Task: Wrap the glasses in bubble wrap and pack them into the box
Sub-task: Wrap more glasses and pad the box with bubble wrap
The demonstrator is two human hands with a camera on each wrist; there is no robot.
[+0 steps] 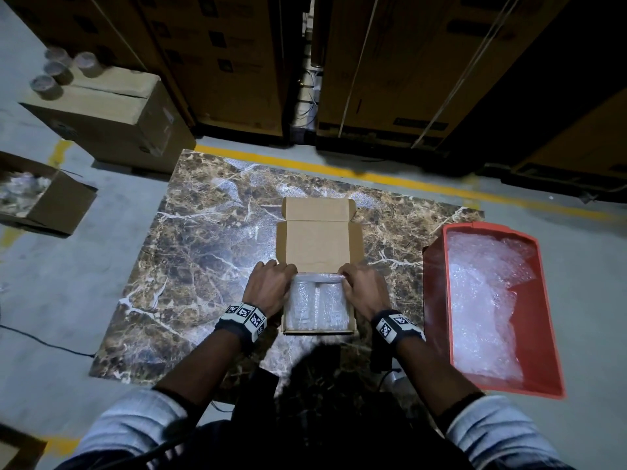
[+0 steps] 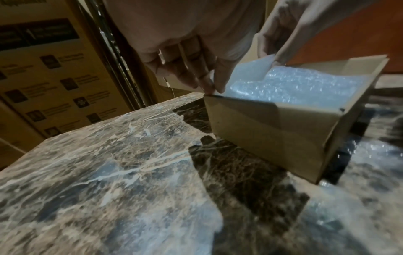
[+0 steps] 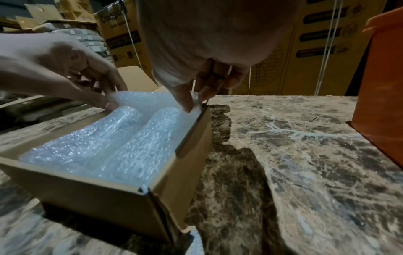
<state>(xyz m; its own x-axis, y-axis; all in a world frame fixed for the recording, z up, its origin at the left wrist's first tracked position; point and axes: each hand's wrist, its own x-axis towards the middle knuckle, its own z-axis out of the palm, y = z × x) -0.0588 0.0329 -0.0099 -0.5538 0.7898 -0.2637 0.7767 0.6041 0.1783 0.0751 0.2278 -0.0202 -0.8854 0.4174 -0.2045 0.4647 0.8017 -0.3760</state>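
A small cardboard box (image 1: 319, 331) stands open on the marble table (image 1: 203, 252), its lid (image 1: 315, 245) laid back. Inside, two bubble-wrapped glasses (image 3: 87, 138) (image 3: 141, 146) lie side by side. A loose bubble wrap sheet (image 3: 148, 98) rises at the box's far end. My left hand (image 1: 288, 271) pinches the sheet's far left corner at the box rim (image 2: 209, 88). My right hand (image 3: 191, 101) pinches its far right corner between thumb and fingers, against the right wall.
A red bin (image 1: 437, 300) holding loose bubble wrap (image 1: 481, 300) stands at the table's right edge. On the floor to the left is an open carton (image 1: 51, 205), and beyond it a closed carton with several glasses (image 1: 57, 72) on top. Tall cartons line the back.
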